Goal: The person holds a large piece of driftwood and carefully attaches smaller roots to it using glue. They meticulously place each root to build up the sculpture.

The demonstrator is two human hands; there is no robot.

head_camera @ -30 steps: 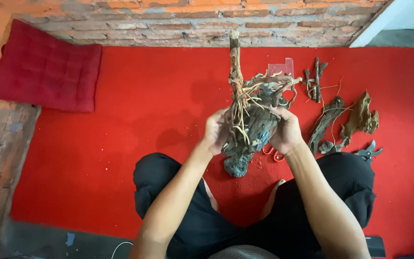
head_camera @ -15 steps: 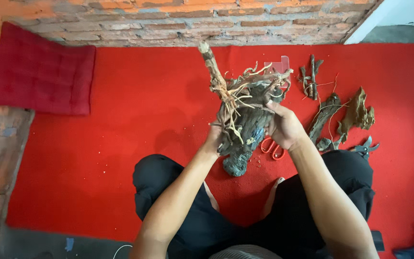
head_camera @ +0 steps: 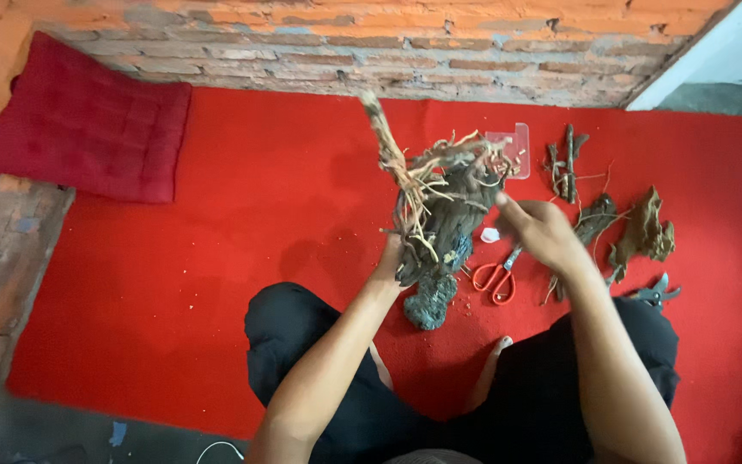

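Note:
A gnarled piece of driftwood (head_camera: 440, 225) with pale tangled roots and a tall stem stands on the red carpet in front of me. My left hand (head_camera: 391, 255) grips its left side low down. Just right of it hovers my right hand (head_camera: 540, 228), fingers apart, the thumb pointing at the wood and nothing held. The stem leans up and to the left. A grey rock-like base (head_camera: 428, 302) sits under the wood.
Red-handled scissors (head_camera: 496, 277) lie right of the base. More wood pieces (head_camera: 643, 230) and twigs (head_camera: 567, 160) lie to the right, with black pliers (head_camera: 656, 292) and a clear plastic tray (head_camera: 515, 137). A dark red cushion (head_camera: 88, 120) rests by the brick wall (head_camera: 371, 43).
The stem has tilted from upright over to the left. My right hand has let go of the wood and drawn back to the right.

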